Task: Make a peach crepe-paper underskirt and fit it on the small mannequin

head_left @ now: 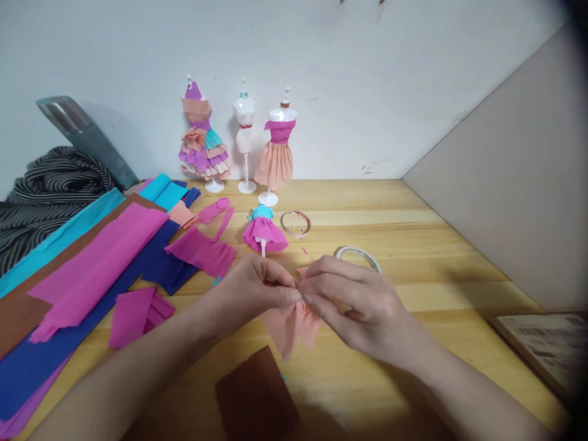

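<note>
Over the middle of the wooden table, my left hand (257, 291) and my right hand (361, 306) meet fingertip to fingertip. Both pinch the upper edge of a peach crepe paper piece (291, 327), whose loose, gathered folds hang below the fingers. Part of the paper is hidden behind my right hand. Just beyond my left hand stands a small mannequin in a turquoise top and magenta skirt (265, 233); its base is covered by that hand. A white tape roll (358, 254) lies right behind my right hand. Nearer to me is a folded brown paper piece (255, 395).
Several crepe paper sheets (105, 263) in magenta, blue, brown and turquoise cover the left side. Against the wall stand a ruffled-dress mannequin (202, 141), a bare white mannequin (245, 122) and a peach-skirted mannequin (278, 147). A ring-shaped roll (295, 224) lies near them. A framed board (546, 343) sits at right.
</note>
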Available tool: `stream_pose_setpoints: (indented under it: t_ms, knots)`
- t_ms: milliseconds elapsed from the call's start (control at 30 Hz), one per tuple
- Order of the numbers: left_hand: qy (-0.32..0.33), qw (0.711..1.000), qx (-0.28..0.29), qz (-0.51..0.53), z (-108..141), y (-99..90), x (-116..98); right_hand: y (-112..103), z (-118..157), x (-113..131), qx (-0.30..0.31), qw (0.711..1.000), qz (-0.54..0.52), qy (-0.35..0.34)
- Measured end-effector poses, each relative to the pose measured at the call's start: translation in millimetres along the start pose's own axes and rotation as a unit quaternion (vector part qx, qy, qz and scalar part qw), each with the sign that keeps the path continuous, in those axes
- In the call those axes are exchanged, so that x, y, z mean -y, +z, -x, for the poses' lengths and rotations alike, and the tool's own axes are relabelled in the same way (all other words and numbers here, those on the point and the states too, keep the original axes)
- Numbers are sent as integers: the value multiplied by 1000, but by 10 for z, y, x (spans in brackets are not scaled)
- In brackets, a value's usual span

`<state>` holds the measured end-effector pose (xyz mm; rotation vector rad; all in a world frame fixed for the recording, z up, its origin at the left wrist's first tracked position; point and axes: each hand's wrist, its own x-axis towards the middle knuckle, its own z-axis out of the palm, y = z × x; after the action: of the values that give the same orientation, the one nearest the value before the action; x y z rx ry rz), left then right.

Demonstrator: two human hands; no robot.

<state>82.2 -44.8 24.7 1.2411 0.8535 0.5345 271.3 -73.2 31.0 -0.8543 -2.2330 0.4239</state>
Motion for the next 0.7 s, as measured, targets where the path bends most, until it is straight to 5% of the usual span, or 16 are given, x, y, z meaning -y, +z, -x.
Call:
stream_pose_setpoints:
  t_ms: [200, 700]
  knots:
    - [-26, 998, 35, 47, -21, -35, 43, 10, -9, -19, 21, 999, 43, -1]
    - [2, 997, 17, 81, -3, 58, 4, 80, 18, -95, 22, 988, 146, -37]
